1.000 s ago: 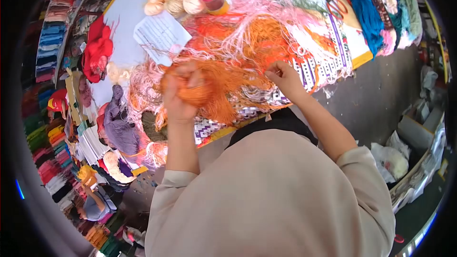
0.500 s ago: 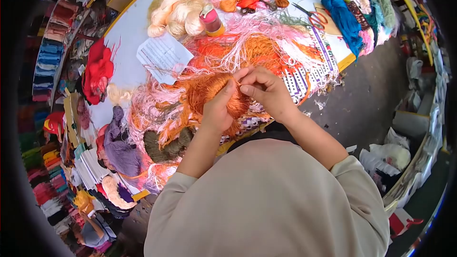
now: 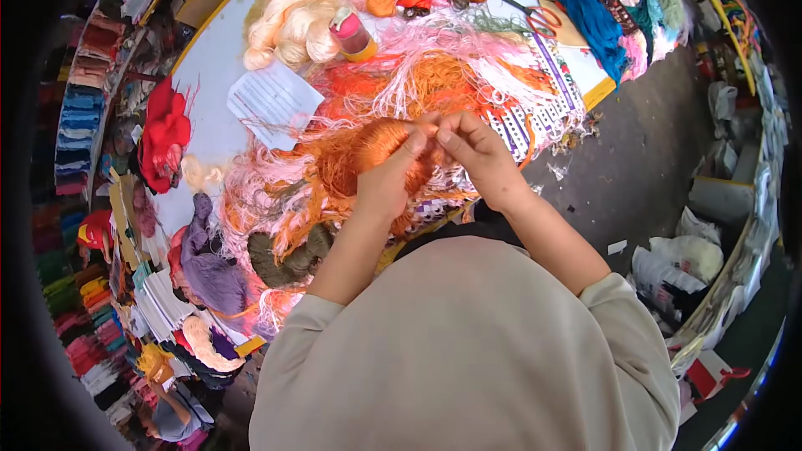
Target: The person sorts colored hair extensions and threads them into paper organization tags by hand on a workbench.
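A thick skein of shiny orange thread (image 3: 380, 144) is bunched in my left hand (image 3: 391, 174), thumb lying along its right side. At the skein's upper right, my right hand (image 3: 483, 157) is closed in a pinch, its fingertips close to those of my left hand. Whatever is between the right fingertips is too fine to make out. Beneath both hands spreads a tangle of pink and white threads (image 3: 401, 92) mixed with orange strands. White punched cards with purple stripes (image 3: 516, 127) lie under the threads to the right.
Beyond my hands are a printed sheet (image 3: 271, 104), a pink-topped spool (image 3: 351, 32), cream skeins (image 3: 296, 12) and orange-handled scissors (image 3: 543, 21). Blue skeins (image 3: 589, 21) sit at the table's right end. Olive (image 3: 288, 257), purple (image 3: 213, 271) and red (image 3: 164, 129) skeins lie leftward.
My right hand has shifted slightly right, away from the skein, still pinching. My left hand keeps hold of the orange skein. The whole view has moved a little.
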{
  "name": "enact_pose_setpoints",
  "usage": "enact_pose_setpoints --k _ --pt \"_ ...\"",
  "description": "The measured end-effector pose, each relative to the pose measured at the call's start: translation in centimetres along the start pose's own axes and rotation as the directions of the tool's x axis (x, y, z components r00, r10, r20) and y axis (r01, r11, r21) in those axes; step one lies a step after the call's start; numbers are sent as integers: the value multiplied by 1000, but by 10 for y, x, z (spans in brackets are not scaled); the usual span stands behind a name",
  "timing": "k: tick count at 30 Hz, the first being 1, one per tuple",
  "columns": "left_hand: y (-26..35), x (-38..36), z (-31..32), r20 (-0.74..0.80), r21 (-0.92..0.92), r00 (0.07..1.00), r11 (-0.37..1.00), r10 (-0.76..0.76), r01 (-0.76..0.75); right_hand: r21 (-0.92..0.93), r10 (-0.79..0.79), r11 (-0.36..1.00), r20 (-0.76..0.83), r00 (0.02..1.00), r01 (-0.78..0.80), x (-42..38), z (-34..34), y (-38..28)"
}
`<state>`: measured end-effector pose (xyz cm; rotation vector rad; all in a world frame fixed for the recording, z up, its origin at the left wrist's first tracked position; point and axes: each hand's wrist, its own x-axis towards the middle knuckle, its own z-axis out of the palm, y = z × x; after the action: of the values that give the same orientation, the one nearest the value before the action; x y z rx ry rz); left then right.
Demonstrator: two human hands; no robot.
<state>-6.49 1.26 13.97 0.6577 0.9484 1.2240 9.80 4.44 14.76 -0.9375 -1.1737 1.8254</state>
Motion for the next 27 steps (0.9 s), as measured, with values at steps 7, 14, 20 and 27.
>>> enact_pose_setpoints --k 7,14,20,27 --pt "38 6 -88 -298 -296 954 953 -26 -66 472 21 875 -256 967 106 11 -157 11" --pt "54 -40 -185 -314 -620 949 765 -36 -176 218 32 921 -868 496 322 -23 -523 -33" --pt "24 -17 -139 -384 -515 914 852 -127 -98 -225 -110 972 -701 705 -72 24 -443 -20" --pt "21 -11 -120 -371 -488 916 871 -154 -51 -408 98 883 -326 940 -234 54 -351 69"
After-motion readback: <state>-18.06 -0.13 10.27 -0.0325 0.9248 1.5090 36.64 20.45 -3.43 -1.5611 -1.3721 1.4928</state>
